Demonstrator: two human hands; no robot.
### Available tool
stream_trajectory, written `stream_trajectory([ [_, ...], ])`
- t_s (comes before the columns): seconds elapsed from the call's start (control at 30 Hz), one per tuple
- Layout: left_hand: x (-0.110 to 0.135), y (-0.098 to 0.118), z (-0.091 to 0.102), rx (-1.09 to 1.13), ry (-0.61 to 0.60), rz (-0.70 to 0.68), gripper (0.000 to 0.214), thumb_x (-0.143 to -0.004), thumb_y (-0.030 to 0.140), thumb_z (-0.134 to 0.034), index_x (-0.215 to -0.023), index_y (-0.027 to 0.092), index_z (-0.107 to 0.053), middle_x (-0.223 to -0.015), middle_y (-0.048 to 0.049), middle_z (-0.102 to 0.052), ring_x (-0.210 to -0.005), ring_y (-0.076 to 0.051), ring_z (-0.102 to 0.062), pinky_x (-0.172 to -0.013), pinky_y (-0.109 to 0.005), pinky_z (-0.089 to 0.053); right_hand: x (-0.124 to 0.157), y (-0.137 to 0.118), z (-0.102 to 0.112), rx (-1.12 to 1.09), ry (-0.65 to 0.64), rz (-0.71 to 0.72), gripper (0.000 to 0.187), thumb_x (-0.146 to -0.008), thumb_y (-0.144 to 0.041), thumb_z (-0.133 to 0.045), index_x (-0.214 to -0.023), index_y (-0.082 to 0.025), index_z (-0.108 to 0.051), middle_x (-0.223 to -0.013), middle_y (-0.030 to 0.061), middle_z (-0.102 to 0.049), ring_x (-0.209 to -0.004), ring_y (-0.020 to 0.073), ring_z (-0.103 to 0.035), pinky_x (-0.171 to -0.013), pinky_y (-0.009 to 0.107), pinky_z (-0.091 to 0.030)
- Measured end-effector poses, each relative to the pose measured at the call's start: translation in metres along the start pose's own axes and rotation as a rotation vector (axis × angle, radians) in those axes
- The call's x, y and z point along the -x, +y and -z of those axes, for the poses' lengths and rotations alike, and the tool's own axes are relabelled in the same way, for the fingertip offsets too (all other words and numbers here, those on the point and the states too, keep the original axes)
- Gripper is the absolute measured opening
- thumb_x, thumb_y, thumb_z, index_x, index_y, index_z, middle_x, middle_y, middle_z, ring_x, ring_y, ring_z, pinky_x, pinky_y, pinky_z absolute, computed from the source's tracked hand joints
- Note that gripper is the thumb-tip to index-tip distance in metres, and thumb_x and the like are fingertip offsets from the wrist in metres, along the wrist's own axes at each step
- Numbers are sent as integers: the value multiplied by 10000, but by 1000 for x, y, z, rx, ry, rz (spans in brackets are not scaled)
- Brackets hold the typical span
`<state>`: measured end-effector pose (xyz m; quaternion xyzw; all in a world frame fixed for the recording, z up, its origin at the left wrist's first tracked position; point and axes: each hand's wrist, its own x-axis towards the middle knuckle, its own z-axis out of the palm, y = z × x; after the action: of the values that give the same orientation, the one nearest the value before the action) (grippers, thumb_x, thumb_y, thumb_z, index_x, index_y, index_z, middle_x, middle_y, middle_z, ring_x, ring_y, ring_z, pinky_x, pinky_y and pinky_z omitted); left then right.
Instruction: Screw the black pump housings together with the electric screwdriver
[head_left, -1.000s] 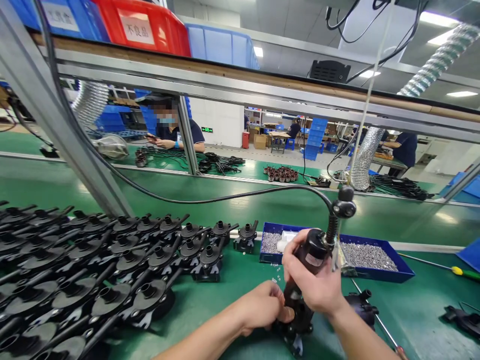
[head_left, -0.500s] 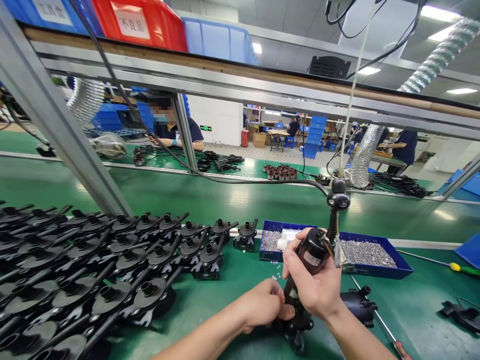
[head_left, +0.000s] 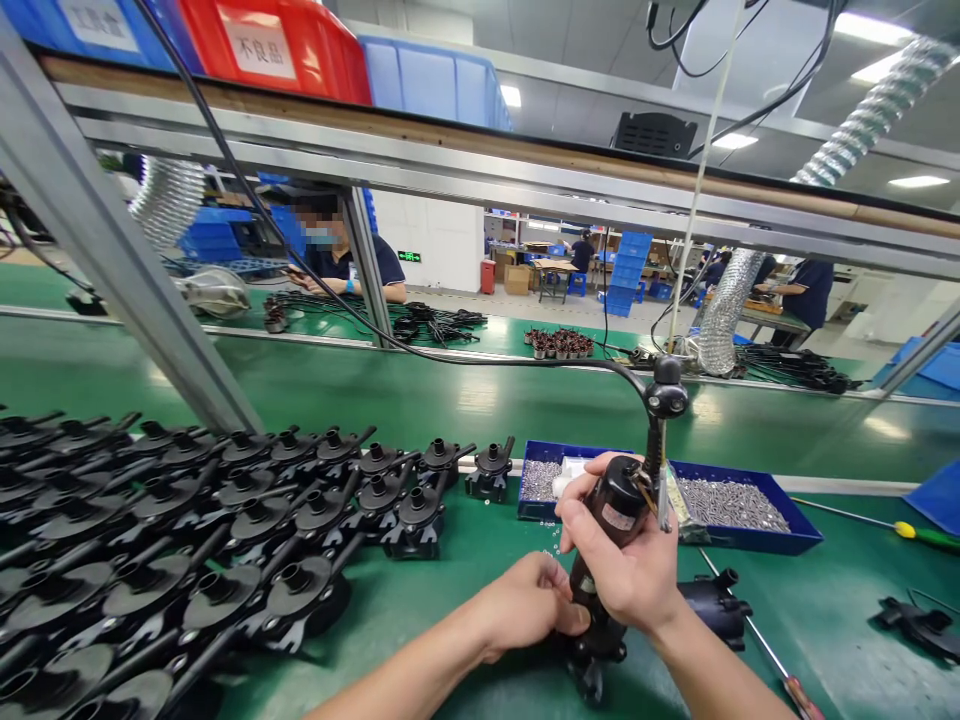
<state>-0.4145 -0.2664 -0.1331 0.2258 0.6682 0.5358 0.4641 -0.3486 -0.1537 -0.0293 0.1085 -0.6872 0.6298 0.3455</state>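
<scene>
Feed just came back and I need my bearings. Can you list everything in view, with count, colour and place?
electric screwdriver: one, black, upright at centre, cable rising from its top
moulded part: one, black, on the bench under the driver's tip
rows of parts: dozens, black, left of bench
second part: one, black, just right of the wrist
tray: one, blue, behind the driver
screws: many, silver, in the tray
hand screwdriver: one, yellow handle, far right
red bin: one, top shelf
blue bin: one beside it
co-worker: one, dark shirt, across the belt
left hand: fingers curled at the driver's lower end
right hand: wrapped round the driver
</scene>
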Motion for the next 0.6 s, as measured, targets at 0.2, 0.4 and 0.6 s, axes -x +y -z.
stream_trajectory([
  [0.2,-7,12,24,-350,297,-314,131,-918,187,-646,-961,145,-763,-938,-63,-741,-885,-212,-650,-831,-320,-502,-8,-21,20,272,-28,-113,257,-1005,-339,-752,-1188,-262,-589,-837,-8,-717,-655,170,-681,-644,289,-611],
  [0.4,-11,-2,34,-1062,369,-294,424,-1013,85,-450,-1153,218,-827,-1064,-103,-712,-1015,-258,-675,-872,-330,-498,-3,-44,30,567,36,-115,278,-977,-393,-792,-1163,-278,-621,-789,-14,-731,-609,177,-663,-570,284,-572],
  [0.6,-15,0,31,-1079,355,-244,349,-1006,135,-494,-1058,213,-831,-1064,-103,-683,-984,-264,-679,-833,-329,-496,3,-45,22,385,187,90,291,-948,-228,-797,-1146,-278,-590,-841,2,-753,-639,205,-747,-633,333,-626],
])
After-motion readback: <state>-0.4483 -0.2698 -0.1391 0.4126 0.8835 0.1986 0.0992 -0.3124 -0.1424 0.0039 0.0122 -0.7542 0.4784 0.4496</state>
